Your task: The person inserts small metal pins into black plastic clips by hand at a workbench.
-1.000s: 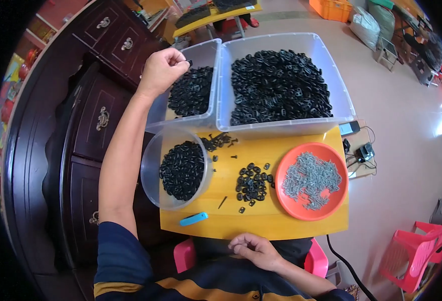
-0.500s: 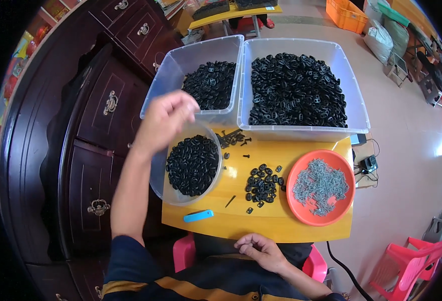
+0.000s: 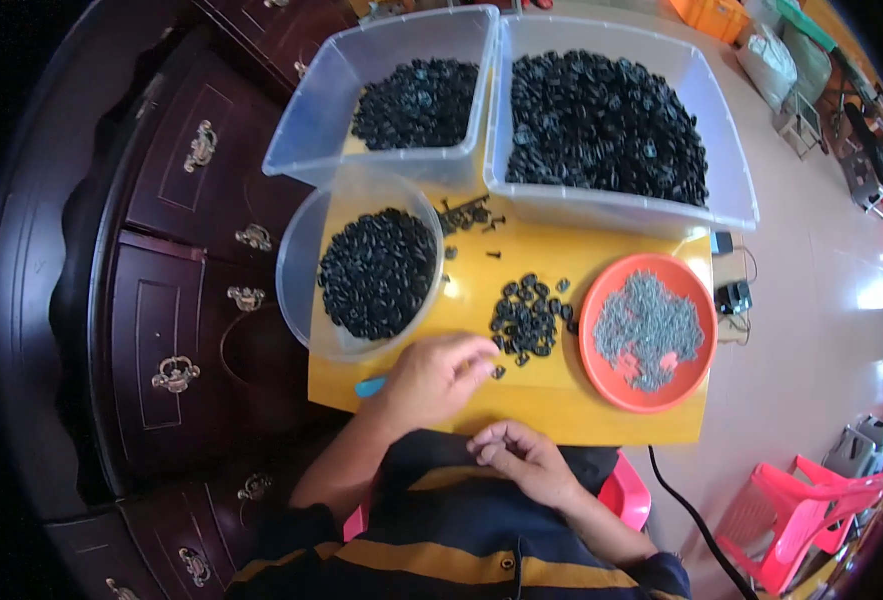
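My left hand hovers over the table's front edge, fingers curled together; whatever they may hold is hidden. Right beside its fingertips lies a loose heap of small black oval pieces with holes. A blue flat-handled tool is mostly covered by this hand. Just off the table edge, in front of my body, my right hand stays with thumb and fingers drawn together; I cannot make out anything between them. An orange-red bowl of small silver metal pins stands right of the heap.
A round clear tub of black pieces stands at the left. Two clear bins with more pieces are behind. Dark screws lie between. A dark wooden cabinet borders the left; a pink chair stands right.
My left hand has come down from above the round tub and left bin to the table's front edge. My right hand has kept its place and pose. The view has tilted downward.
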`<state>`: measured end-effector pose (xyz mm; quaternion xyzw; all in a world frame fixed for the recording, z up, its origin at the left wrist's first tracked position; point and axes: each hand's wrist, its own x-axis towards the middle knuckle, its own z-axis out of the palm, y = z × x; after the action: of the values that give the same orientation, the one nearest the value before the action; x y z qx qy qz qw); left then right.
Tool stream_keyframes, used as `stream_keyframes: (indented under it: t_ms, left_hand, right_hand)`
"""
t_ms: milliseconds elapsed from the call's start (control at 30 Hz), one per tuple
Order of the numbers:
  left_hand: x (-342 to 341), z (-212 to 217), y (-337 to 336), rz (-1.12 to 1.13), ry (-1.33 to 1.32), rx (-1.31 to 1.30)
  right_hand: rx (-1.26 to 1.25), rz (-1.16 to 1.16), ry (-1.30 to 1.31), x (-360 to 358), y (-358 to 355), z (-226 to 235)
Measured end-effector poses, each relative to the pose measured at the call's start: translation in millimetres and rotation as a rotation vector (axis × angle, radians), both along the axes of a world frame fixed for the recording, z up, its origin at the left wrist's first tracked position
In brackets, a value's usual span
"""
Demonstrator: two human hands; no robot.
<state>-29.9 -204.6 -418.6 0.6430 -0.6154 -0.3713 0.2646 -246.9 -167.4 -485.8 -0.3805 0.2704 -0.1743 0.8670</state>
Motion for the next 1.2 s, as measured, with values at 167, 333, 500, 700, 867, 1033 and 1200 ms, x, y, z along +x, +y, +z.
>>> stream_keyframes:
  t_ms: [167, 333, 500, 700, 867, 1033, 1200]
  left_hand:
    - [15, -20, -2, 0.138, -0.001, -0.03]
    - [3, -24, -16, 0.128, -0.073, -0.089]
    - [-7, -35, -24, 0.071, -0.214, -0.227]
    - [-16, -38, -16, 0.046, -0.238, -0.174]
    - [-15, -44, -13, 0.077, -0.268, -0.215]
    - [-9, -44, -10, 0.057, -0.297, -0.198]
    - [-14, -38, -4, 0.089, -0.256, -0.28]
  right_hand:
    - [0.018, 0.028, 0.02, 1, -3, 0]
    - [-0.019, 0.014, 0.038, 3, -1, 2]
    - [-0.028, -0.016, 0.036, -1, -1, 1]
    - [-0.055, -0.053, 0.038, -1, -4, 5]
    - [-0.069, -0.047, 0.031, -1, -3, 3]
    - [-0.024, -0.023, -0.002, -2, -5, -3]
    - [0.016, -0.04, -0.03, 0, -9, -1]
